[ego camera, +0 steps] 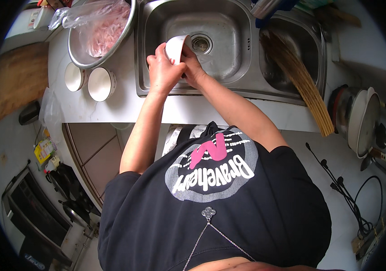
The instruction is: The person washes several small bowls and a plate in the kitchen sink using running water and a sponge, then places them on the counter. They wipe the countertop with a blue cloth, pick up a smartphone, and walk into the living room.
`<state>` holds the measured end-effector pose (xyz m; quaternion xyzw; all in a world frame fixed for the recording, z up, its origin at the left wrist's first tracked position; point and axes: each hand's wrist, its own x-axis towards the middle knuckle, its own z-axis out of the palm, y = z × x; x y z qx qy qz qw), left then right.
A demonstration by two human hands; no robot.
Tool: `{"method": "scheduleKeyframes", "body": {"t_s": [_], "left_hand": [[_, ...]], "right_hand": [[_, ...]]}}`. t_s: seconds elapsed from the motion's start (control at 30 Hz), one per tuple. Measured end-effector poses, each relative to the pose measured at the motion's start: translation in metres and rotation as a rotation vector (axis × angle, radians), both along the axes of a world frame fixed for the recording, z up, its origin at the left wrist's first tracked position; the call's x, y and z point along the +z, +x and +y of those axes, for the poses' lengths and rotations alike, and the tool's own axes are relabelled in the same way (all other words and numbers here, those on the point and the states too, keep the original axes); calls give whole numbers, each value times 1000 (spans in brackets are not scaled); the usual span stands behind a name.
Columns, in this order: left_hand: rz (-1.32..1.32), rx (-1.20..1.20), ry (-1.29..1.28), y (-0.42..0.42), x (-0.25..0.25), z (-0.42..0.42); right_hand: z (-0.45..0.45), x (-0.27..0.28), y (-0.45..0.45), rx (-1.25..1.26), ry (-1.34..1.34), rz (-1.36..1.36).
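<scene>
A white bowl (175,47) with a bit of red decoration is tipped on its side over the large basin of the stainless steel sink (233,69). My left hand (163,69) grips its outer wall from the left. On the other side, my right hand (192,66) has its fingers at the bowl's open mouth and partly inside; some fingertips are hidden there. The drain strainer (201,44) shows just right of the bowl. Two more white bowls, a nearer one (100,84) and a farther one (73,78), rest on the counter to the left.
A metal basin (79,57) at the upper left holds a plastic bag (110,32) with pinkish contents. A bamboo whisk brush (299,76) leans across the small right basin, its handle jutting past the counter edge. Pans (362,123) hang at the right; a wooden board (15,79) stands far left.
</scene>
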<state>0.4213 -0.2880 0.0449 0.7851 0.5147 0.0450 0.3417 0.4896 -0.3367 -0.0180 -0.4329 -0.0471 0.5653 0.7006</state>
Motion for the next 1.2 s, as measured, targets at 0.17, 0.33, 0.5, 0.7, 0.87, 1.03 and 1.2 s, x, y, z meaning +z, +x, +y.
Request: {"method": "scheduleKeyframes", "body": {"t_s": [0.17, 0.33, 0.5, 0.7, 0.87, 1.03, 1.2], "left_hand": [[197, -211, 299, 26, 23, -19], [289, -331, 373, 56, 42, -45], [320, -471, 490, 93, 59, -74], [404, -605, 725, 116, 31, -85], [506, -663, 930, 127, 13, -88], [478, -541, 845, 119, 18, -93], [527, -532, 773, 110, 13, -94]], "right_hand": [[-1, -20, 9, -122, 329, 601], [-14, 30, 8, -141, 1073, 720], [-52, 23, 41, -165, 511, 320], [-64, 3, 66, -178, 408, 480], [-77, 1, 81, -121, 410, 573], [-80, -3, 84, -69, 412, 598], [-75, -7, 75, -11, 408, 639]]}}
